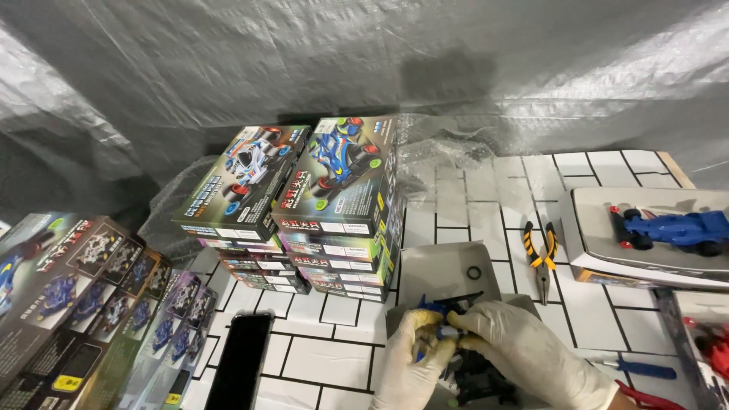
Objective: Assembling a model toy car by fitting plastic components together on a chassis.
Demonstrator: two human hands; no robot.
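Gloved, the left hand [410,357] and right hand [524,349] pinched a small blue toy-car part [443,317] together over the grey tray [444,266] near the worktop's [334,357] front edge, where a steady two-handed grip close to the tray looked wisest.

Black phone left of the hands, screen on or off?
Off, as far as shows: the flat black phone lies on the white tiled table with a uniformly dark, unlit face. Screen-up or face-down: cannot tell.
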